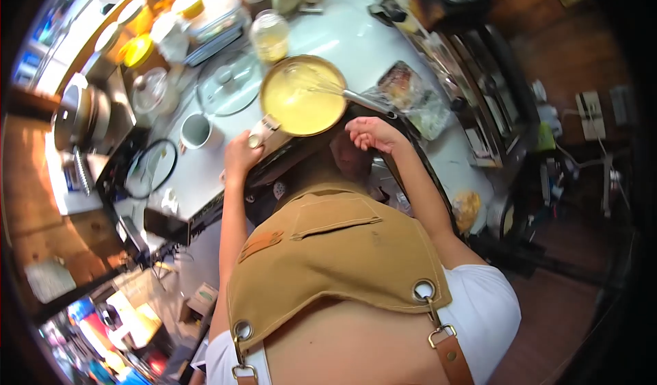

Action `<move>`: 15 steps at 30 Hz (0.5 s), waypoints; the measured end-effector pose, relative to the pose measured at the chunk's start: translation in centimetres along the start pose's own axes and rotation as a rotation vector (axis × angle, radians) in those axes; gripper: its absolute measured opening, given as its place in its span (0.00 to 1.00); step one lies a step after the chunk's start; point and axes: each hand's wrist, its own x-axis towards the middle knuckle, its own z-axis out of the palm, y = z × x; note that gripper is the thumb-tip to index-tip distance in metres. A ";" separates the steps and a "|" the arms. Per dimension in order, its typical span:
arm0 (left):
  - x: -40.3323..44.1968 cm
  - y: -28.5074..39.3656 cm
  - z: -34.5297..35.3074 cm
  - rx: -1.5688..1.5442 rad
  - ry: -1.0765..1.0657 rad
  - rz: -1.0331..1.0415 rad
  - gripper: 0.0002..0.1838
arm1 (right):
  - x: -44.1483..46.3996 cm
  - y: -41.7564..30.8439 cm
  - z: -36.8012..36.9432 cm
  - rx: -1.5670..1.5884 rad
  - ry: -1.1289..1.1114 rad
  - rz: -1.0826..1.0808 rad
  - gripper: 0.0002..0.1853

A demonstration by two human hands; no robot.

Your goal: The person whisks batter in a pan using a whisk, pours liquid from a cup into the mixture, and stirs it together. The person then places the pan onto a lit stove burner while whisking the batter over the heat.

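Observation:
A round pan (286, 111) holds a smooth yellow mixture, and a whisk (361, 99) leans in it. The whisk's wires dip into the mixture and its metal handle sticks out over the right rim. My left hand (243, 154) is closed around the pan handle (269, 126) at the pan's lower left. Just below the whisk handle, apart from it, my right hand (375, 135) hangs with loosely bent fingers and nothing visible in them.
A glass lid (231, 84) and a mug (198, 132) stand left of the pan. Behind it is a jar (270, 37), with several containers farther left. Plastic-wrapped food (404, 87) lies to the right, near a toaster-oven-like appliance (489, 91).

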 end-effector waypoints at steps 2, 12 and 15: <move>0.1 -0.1 0.2 -0.004 -0.003 0.031 0.13 | -4.0 -2.1 -0.2 -0.275 0.041 0.039 0.12; 0.2 0.1 0.2 0.035 0.010 0.042 0.13 | -5.9 -2.7 -16.3 -0.681 1.692 0.156 0.24; 0.2 0.0 0.4 0.031 0.002 0.043 0.13 | -3.9 -3.0 -16.9 -0.532 1.788 0.061 0.22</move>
